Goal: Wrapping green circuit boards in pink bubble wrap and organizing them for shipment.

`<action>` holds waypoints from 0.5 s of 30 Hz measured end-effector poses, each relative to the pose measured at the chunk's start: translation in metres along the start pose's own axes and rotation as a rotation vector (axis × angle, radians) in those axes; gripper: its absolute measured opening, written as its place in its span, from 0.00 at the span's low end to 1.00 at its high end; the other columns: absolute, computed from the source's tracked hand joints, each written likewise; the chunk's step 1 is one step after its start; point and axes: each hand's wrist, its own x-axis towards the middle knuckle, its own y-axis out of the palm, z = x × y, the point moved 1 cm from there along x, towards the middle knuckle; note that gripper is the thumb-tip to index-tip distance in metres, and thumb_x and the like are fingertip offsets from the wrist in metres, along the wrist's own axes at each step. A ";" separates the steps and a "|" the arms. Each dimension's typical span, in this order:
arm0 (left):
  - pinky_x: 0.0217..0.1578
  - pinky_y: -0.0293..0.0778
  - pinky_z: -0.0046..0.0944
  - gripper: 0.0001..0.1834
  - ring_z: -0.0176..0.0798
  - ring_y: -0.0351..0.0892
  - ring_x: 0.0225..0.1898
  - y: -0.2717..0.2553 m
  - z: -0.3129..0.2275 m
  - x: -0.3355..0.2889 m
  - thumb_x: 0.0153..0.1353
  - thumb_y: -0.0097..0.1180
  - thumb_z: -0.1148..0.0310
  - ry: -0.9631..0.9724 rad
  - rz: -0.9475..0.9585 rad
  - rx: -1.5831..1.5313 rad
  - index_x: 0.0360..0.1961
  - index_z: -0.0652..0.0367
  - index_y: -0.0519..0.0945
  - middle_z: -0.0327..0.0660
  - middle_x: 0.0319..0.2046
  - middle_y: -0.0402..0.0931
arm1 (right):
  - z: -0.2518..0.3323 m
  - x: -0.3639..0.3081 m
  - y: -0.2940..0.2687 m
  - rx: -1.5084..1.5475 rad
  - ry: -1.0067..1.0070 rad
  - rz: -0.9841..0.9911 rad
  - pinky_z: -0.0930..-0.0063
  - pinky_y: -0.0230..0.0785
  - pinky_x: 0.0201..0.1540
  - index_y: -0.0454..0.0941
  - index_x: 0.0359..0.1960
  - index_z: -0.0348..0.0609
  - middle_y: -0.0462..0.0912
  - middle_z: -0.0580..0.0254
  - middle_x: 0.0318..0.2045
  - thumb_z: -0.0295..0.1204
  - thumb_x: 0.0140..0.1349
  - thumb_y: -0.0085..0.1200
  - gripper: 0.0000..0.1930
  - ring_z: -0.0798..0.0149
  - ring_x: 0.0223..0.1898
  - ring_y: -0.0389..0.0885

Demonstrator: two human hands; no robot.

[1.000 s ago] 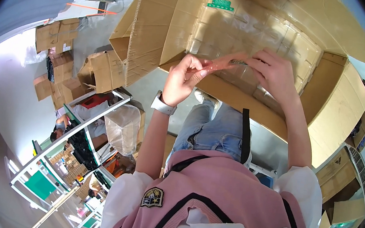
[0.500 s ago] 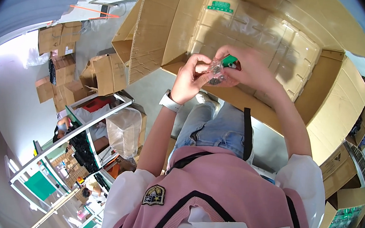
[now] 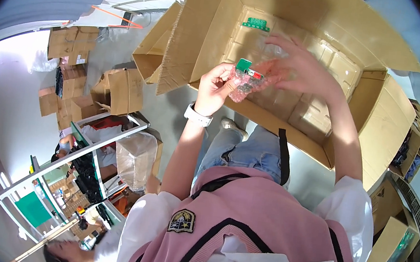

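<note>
A small green part (image 3: pixel 244 65) wrapped in pinkish bubble wrap (image 3: pixel 246 83) is held up in the air, just above the near edge of a big open cardboard box (image 3: pixel 376 124). The wrapped part is pinched by the left hand (image 3: pixel 215 82), whose fingers are closed together on the wrap from the left side. The right hand (image 3: pixel 300 69) is just beside it, and the other end of the wrap is touched by it; its fingers are spread apart and look blurred, so it cannot be told how firmly the wrap is gripped on that side. The step in hand seems to be the wrapping or unwrapping of the green part, but which of the two cannot be told. A white watch (image 3: pixel 197 115) is worn on the left wrist. Inside the box, clear plastic trays (image 3: pixel 321 107) are seen on the bottom, and another green part (image 3: pixel 256 23) is lying at the far wall. For the next move, a steady pinch from the left hand would probably be needed while the loose wrap is handled by the right, so that the little part is not dropped into the box. Further out, smaller cardboard boxes (image 3: pixel 121 90) are stacked on the floor, and a white metal shelf (image 3: pixel 88 153) is standing to the left with a clear plastic bag (image 3: pixel 137 156) on it.
</note>
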 end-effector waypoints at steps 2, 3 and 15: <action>0.41 0.71 0.27 0.12 0.27 0.76 0.40 0.000 -0.011 0.003 0.60 0.51 0.81 0.028 0.008 0.037 0.45 0.67 0.73 0.38 0.38 0.78 | 0.000 0.015 0.005 0.020 -0.075 -0.035 0.58 0.59 0.57 0.82 0.35 0.49 0.70 0.59 0.55 0.32 0.44 0.62 0.14 0.57 0.58 0.67; 0.41 0.71 0.27 0.12 0.27 0.75 0.39 0.000 -0.018 0.003 0.60 0.51 0.81 0.040 0.006 0.072 0.45 0.67 0.73 0.38 0.37 0.78 | -0.002 0.017 0.005 0.006 -0.083 -0.041 0.58 0.59 0.57 0.82 0.35 0.49 0.70 0.59 0.55 0.32 0.44 0.62 0.14 0.57 0.58 0.67; 0.50 0.65 0.30 0.19 0.30 0.72 0.48 -0.016 -0.051 0.008 0.61 0.53 0.73 0.275 -0.157 -0.146 0.54 0.65 0.68 0.39 0.46 0.74 | 0.115 0.084 -0.076 -0.486 -0.214 0.014 0.61 0.64 0.24 0.74 0.13 0.42 0.71 0.54 0.13 0.29 0.42 0.54 0.06 0.51 0.20 0.72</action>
